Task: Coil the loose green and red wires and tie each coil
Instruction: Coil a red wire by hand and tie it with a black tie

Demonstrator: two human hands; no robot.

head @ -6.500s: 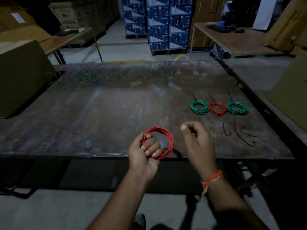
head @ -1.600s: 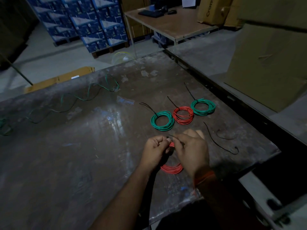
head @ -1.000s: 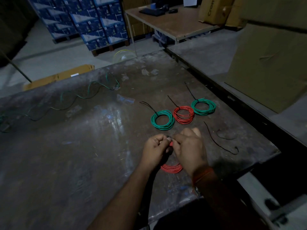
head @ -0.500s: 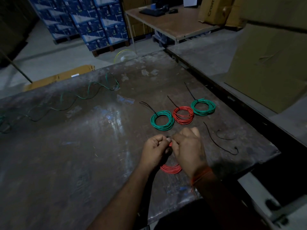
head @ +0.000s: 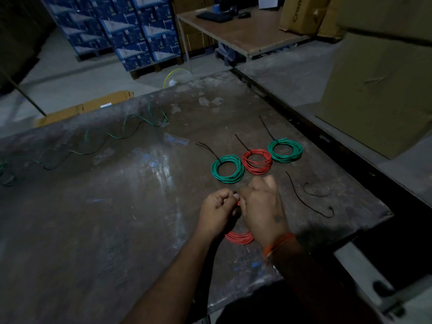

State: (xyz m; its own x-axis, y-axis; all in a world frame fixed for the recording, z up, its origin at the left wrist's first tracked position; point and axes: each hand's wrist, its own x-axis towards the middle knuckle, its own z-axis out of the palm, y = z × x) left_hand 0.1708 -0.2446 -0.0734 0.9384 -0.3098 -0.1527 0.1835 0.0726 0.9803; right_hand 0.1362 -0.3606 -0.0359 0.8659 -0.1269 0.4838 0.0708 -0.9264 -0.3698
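Note:
My left hand (head: 217,210) and my right hand (head: 263,206) meet over a red wire coil (head: 239,237) near the table's front edge. Both pinch the coil's top, where a small dark tie end shows between the fingertips; most of the coil is hidden under my hands. Beyond them lie three tied coils in a row: a green coil (head: 227,169), a red tied coil (head: 257,161) and another green coil (head: 285,150), each with a black tie tail. A loose green wire (head: 121,134) snakes across the far left of the table.
Two loose black ties (head: 308,199) lie right of my hands on the dark metal table (head: 117,218). A big cardboard box (head: 378,90) stands at the right. Blue cartons (head: 131,26) and a wooden desk (head: 245,36) are behind.
Since 6.5 s ago the red coil came down to the table and both hands closed on its top. Over the last second the hands barely move, only small finger shifts.

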